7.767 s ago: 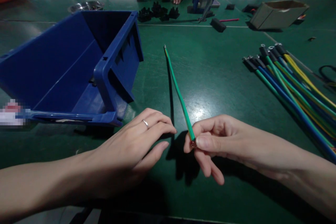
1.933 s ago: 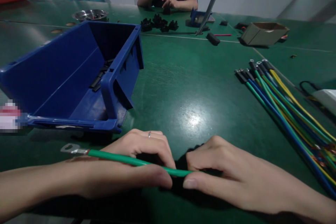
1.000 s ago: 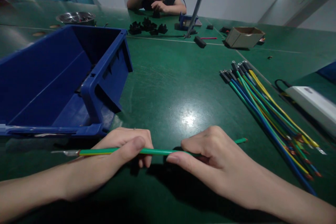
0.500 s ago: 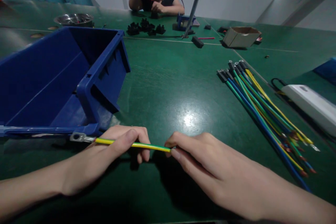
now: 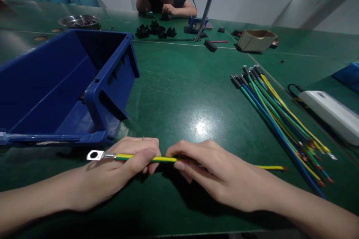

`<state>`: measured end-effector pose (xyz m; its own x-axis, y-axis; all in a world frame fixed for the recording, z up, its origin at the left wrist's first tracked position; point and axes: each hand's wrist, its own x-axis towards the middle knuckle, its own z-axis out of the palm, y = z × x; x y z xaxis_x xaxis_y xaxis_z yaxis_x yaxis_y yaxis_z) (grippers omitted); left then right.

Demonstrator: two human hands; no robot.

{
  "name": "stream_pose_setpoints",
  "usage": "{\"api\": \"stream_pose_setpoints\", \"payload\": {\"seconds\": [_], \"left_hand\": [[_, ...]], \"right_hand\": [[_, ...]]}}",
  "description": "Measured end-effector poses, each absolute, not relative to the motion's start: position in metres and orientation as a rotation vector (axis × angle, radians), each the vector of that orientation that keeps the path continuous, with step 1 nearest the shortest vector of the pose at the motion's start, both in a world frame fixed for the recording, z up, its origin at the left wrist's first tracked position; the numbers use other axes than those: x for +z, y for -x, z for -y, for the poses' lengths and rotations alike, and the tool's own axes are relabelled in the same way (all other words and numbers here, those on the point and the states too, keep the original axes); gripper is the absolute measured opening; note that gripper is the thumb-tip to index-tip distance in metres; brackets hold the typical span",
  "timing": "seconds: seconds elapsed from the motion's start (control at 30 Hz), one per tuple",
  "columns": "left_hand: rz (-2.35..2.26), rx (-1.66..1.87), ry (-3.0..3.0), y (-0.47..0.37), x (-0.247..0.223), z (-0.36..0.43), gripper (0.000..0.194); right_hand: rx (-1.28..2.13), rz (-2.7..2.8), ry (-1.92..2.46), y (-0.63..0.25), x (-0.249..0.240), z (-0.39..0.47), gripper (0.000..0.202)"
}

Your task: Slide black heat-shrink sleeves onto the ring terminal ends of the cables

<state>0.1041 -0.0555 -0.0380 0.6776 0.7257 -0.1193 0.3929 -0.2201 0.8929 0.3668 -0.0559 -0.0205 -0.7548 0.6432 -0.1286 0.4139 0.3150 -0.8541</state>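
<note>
A yellow-green cable [image 5: 165, 159] lies across both of my hands, just above the green table. Its left end carries a bare metal ring lug [image 5: 95, 155], which sticks out past my left wrist. My left hand [image 5: 131, 168] is closed around the cable, thumb on top. Close by on the right, my right hand [image 5: 213, 171] pinches the same cable between thumb and fingers. The stretch behind the right hand is hidden; the cable's far end with a copper tip [image 5: 284, 168] shows beyond that hand.
To the left stands a blue plastic bin [image 5: 112, 71]. A bundle of cables [image 5: 276, 108] with black-sleeved lugs lies right, beside a white power strip [image 5: 331, 110]. Further back are black parts [image 5: 155, 28], a cardboard box [image 5: 256, 40], a metal bowl [image 5: 79, 21] and a seated person [image 5: 168, 2].
The cable has turned, so the lug's flat face and hole now show, and the lug sits further right. My hands are closer together. The copper-tipped end has come into view at right.
</note>
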Motion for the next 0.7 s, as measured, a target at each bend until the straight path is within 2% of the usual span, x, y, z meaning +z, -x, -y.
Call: {"api": "stream_pose_setpoints", "payload": {"seconds": [0.17, 0.5, 0.7], "left_hand": [[-0.818, 0.407, -1.775, -0.099, -0.043, 0.057, 0.076], [-0.768, 0.355, -1.876, -0.104, -0.04, 0.055, 0.061], [-0.734, 0.475, -1.808, -0.102, -0.041, 0.055, 0.076]], "right_hand": [[1.497, 2.355, 1.107, -0.368, -0.013, 0.06, 0.031], [1.687, 2.356, 1.12, -0.369, -0.01, 0.055, 0.032], [2.029, 1.982, 0.983, -0.365, -0.019, 0.051, 0.04]]}}
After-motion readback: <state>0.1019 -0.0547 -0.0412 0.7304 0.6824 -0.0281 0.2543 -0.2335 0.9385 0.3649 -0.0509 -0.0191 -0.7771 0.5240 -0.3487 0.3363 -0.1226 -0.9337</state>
